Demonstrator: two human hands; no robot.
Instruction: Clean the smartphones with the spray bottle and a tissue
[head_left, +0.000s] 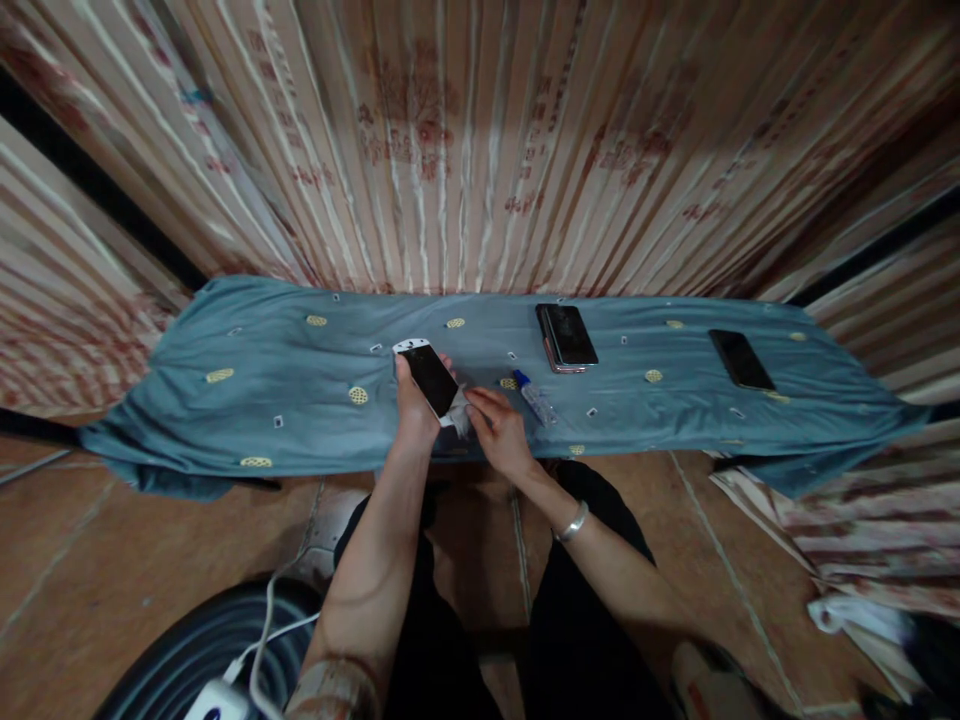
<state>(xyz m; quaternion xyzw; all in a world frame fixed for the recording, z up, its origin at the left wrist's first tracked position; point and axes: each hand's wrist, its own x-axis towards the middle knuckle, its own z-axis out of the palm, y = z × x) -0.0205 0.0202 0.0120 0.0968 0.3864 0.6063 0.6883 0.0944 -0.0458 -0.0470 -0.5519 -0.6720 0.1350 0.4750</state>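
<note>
A white-framed smartphone (430, 378) with a dark screen lies tilted in my left hand (417, 408), whose fingers wrap round its edges. My right hand (497, 428) pinches a small pale cloth or tissue (459, 412) by the phone's lower right corner. Whether the cloth presses on the glass is hard to make out. Just right of my right hand, a small clear bottle with a blue cap (534, 396) rests on its side on the teal patterned cloth (315, 390).
Farther back to the right is a stack of phones (568, 336), the top one dark. Another dark phone (741, 360) lies near the right end of the covered table. Curtains (450, 150) hang behind. A black round stool (172, 650) with a white charger (221, 700) and cables stands at lower left.
</note>
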